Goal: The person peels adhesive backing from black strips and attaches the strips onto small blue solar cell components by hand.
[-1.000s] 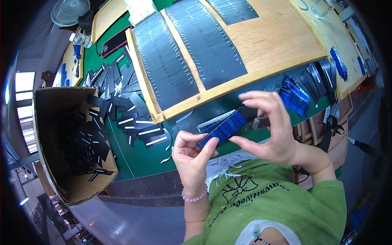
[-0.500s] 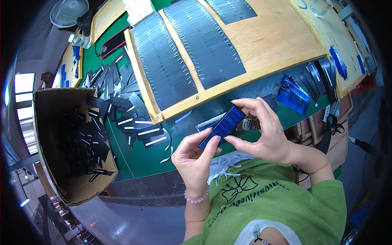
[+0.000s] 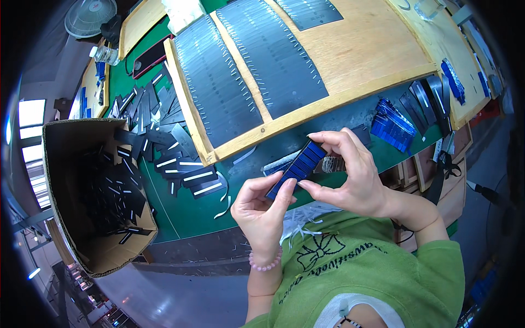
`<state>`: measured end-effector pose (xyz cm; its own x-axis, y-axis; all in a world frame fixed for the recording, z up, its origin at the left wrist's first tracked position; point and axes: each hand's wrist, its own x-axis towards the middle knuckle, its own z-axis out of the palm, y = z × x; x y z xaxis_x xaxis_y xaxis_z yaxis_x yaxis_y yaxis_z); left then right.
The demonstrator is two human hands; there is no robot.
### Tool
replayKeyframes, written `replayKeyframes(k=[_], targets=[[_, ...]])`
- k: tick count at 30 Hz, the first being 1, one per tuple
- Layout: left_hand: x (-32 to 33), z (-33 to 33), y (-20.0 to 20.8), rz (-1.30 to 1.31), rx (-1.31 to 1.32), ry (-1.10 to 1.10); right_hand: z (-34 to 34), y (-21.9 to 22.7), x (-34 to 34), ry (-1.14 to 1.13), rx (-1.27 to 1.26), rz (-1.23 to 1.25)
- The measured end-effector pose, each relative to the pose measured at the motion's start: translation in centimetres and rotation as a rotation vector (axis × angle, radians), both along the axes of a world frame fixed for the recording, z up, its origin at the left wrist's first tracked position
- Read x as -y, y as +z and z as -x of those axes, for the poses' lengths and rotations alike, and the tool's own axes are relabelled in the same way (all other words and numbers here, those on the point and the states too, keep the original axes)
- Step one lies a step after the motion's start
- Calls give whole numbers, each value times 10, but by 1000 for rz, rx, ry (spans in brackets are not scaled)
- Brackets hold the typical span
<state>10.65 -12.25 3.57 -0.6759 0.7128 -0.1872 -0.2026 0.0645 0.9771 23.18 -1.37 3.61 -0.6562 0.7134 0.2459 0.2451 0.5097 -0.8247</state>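
Note:
Between my two hands is a small dark-blue solar panel strip [image 3: 297,168], slanting up to the right above the bench's near edge. My left hand [image 3: 264,208] pinches its lower left end between thumb and fingers. At the upper right end, my right hand [image 3: 350,175] grips it with index finger and thumb. Behind the strip, a wooden tray [image 3: 372,49] carries rows of overlapping dark strips [image 3: 219,76] with white tabs along their sides. A pile of blue strips [image 3: 394,127] lies on the bench to the right of my right hand.
At the left, an open cardboard box [image 3: 109,246] contains many black strips with white bars. More black strips [image 3: 197,179] are scattered beside it on the green bench top [image 3: 186,218]. A phone [image 3: 150,58], a clear bottle [image 3: 105,54] and a fan [image 3: 90,16] are at the far left.
Very little differs: both hands keep the solar panel strip in nearly the same place. My left thumb and the strip have shifted slightly.

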Motion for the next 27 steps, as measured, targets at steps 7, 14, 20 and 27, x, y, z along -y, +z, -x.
replayKeyframes(k=[7, 14, 20, 27], targets=[[0, 1, 0, 5, 5, 1, -3, -6, -1, 13, -86, 155], [0, 1, -3, 4, 20, -10, -3, -7, 0, -1, -82, 194], [-1, 0, -2, 4, 35, -10, -4, -6, -1, 8, -58, 167], [0, 0, -4, 46, 11, 27, -7, -1, -3, 54, -151, 500]])
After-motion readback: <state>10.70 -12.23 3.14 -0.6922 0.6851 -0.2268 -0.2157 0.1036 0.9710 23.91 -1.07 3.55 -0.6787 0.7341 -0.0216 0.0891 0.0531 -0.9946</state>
